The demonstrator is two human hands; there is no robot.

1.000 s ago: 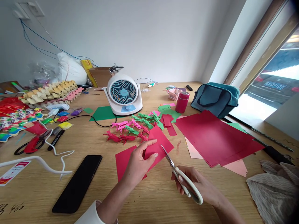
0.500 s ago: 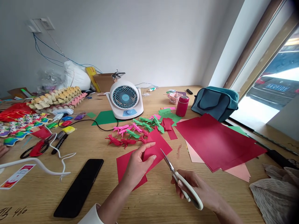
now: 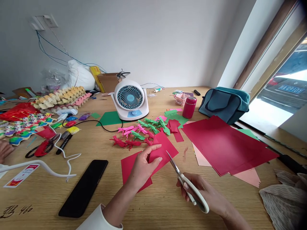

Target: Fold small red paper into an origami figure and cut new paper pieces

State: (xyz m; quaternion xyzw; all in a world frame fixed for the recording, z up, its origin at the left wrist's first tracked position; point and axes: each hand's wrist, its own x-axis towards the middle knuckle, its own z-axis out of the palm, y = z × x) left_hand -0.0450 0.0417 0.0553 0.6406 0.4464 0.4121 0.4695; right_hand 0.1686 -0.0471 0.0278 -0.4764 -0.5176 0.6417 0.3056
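My left hand (image 3: pixel 145 166) grips a piece of red paper (image 3: pixel 165 150) between thumb and fingers. Another red sheet (image 3: pixel 128 163) lies on the table partly under that hand. White-handled scissors (image 3: pixel 192 188) are held in my right hand (image 3: pixel 196 185), their blades pointing up and left with the tip at the right part of the held paper. Behind the paper lie twisted red pieces (image 3: pixel 130 144), pink pieces (image 3: pixel 126 130) and green pieces (image 3: pixel 151 125), with small red strips (image 3: pixel 176 127) beside them.
Large red sheets (image 3: pixel 227 147) lie at the right, near a blue bag (image 3: pixel 220 103) and a red flask (image 3: pixel 189 107). A white fan (image 3: pixel 131 99) stands behind. A black phone (image 3: pixel 83 187) lies front left. Another person's hand (image 3: pixel 5 150) shows at the left edge.
The view has shifted slightly, moving most things a little to the right in the picture. More of the other person's hand shows at the left. My hands keep nearly the same pose.
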